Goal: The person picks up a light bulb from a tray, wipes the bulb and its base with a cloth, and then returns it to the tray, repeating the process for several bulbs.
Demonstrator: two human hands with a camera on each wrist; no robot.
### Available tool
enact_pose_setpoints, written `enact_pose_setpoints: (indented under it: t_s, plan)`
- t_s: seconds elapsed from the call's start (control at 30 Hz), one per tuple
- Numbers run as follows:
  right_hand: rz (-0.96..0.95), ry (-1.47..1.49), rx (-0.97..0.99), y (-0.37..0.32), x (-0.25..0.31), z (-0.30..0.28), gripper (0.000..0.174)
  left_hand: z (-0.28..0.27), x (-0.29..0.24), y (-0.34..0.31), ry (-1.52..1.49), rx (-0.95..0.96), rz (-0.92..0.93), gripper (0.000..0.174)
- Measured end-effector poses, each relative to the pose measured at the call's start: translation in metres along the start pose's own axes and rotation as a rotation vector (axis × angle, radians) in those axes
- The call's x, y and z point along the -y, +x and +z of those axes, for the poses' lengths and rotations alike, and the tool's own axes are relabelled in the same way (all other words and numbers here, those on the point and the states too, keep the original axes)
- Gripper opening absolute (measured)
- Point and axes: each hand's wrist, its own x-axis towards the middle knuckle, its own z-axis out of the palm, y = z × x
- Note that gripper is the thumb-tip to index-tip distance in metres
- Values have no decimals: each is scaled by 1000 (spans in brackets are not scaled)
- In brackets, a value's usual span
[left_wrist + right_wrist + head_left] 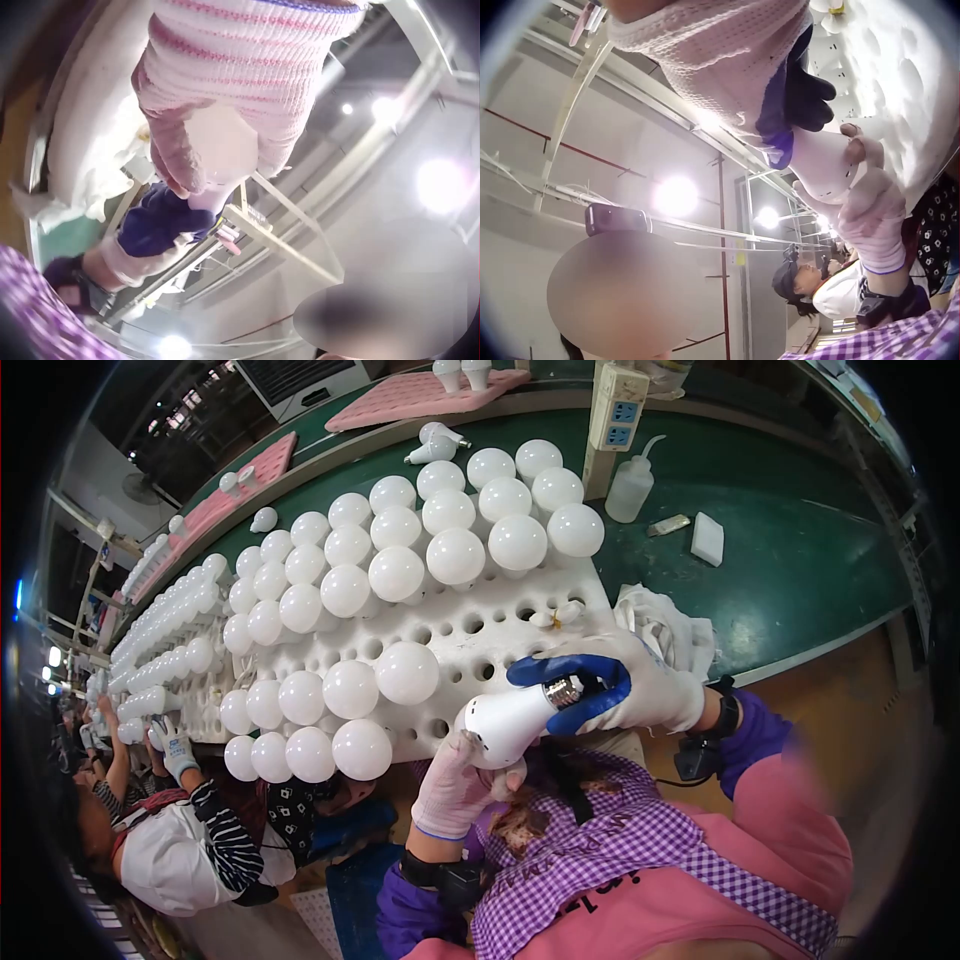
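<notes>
A white LED light bulb [508, 722] is held tilted between both hands, over the near edge of the white foam tray [520, 600]. My left hand [462, 788], in a white and pink knitted glove, grips the bulb's wide lower end. In the left wrist view its fingers wrap around the bulb's round end [223, 146]. My right hand [635, 682], in a white glove with blue coating, curls thumb and fingers about the metal screw base [566, 690]. In the right wrist view the bulb's body [821, 166] spans from the blue fingers to the left hand.
Rows of round bulbs [396, 573] stand in the holed tray. A white cloth [665, 630] lies at its right end. Beyond are a squeeze bottle [630, 490], a white block [708, 539], a socket post [618, 410] and pink trays [420, 398]. Another person [190, 850] works at the left.
</notes>
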Motion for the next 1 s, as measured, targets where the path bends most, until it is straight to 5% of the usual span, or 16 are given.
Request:
enact_pose_setpoints:
  t_s: [0.07, 0.17, 0.43, 0.5, 0.53, 0.63, 0.7, 0.93, 1.0]
  plan:
    - [133, 175, -34, 0, 3, 2, 57, 4, 0, 2, -21, 13, -27, 83]
    - [267, 381, -76, 2, 7, 5, 56, 22, 2, 3, 403, -94, 189, 85]
    - [384, 356, -116, 5, 9, 4, 45, 4, 21, 13, 1018, -231, 583, 88]
    - [492, 435, -98, 6, 14, 1, 42, 10, 17, 13, 1016, -255, 580, 87]
    - [224, 298, -111, 7, 6, 5, 42, 16, 12, 12, 943, -254, 469, 85]
    - [198, 307, -62, 5, 10, 4, 47, 20, 2, 9, 736, -272, 279, 83]
    - [178, 306, -32, 7, 10, -2, 52, 10, -2, 10, 342, -107, 71, 79]
    - [138, 219, -71, 9, -2, 2, 53, 20, 7, 14, 728, -234, 344, 89]
    - [317, 340, -95, 12, 6, 4, 47, 15, 11, 17, 803, -262, 411, 87]
